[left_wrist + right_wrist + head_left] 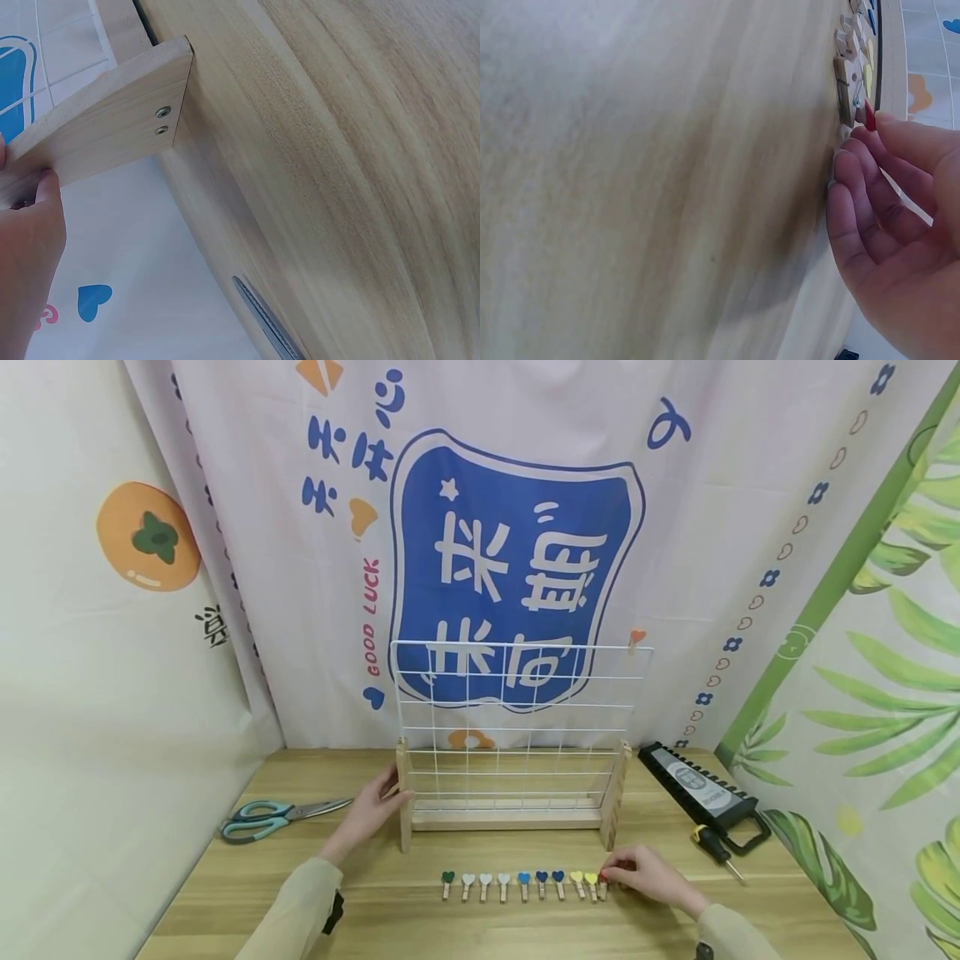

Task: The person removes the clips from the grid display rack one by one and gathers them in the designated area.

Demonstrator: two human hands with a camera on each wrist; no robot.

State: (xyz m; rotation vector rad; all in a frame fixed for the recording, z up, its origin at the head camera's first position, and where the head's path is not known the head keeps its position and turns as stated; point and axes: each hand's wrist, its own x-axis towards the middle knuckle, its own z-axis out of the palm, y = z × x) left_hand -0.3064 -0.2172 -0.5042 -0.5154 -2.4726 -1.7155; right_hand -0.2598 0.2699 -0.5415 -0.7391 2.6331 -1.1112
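Note:
A white wire grid rack (pixel 517 727) with wooden side posts and a wooden base bar stands on the table. My left hand (pixel 375 806) grips its left wooden post (pixel 112 135), thumb and fingers on opposite faces. My right hand (pixel 643 870) pinches a small clothespin with a red heart (pixel 870 117) at the right end of a row. Along that row, in front of the rack, lie heart clothespins: green (pixel 447 878), several white (pixel 486 880), light blue (pixel 524 879), dark blue (pixel 558 877) and yellow (pixel 591 880). An orange-red heart clip (pixel 637 637) sits on the grid's top right.
Teal-handled scissors (pixel 258 820) lie at the left of the wooden table (pixel 360 918). On the right are a black toothed tool holder (pixel 697 789) and a yellow-and-black screwdriver (pixel 712 843). Printed curtains (pixel 705 568) hang close behind and at both sides.

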